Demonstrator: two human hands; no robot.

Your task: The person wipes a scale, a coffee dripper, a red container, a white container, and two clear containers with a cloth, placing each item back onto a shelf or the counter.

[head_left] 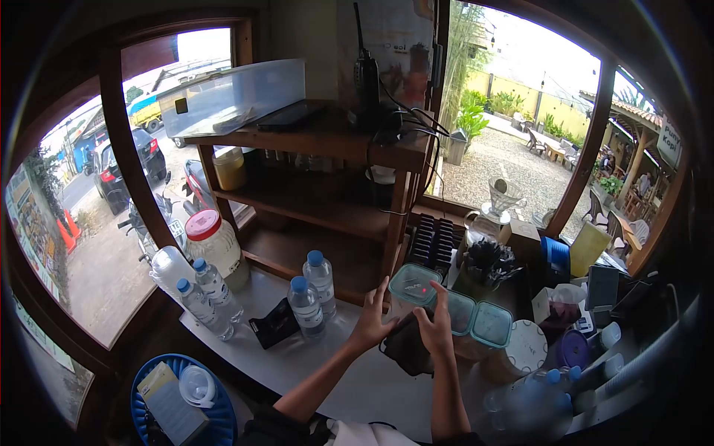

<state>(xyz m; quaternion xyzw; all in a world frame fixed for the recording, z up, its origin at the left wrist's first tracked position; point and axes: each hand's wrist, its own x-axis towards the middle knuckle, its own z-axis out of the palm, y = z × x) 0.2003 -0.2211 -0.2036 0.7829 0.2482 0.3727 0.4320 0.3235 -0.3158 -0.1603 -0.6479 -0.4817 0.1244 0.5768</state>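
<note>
Clear plastic tub with a teal-rimmed lid (pixel 414 285) stands on the white counter (pixel 357 386) by the brown wooden shelf (pixel 327 215). Our left hand (pixel 370 321) is spread open just beside it. Our right hand (pixel 436 331) points a forefinger at the lid, and we cannot tell whether it grips the black pouch (pixel 405 351) below.

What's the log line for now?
left hand: open, beside container | right hand: finger at container | pouch: between hands
</note>
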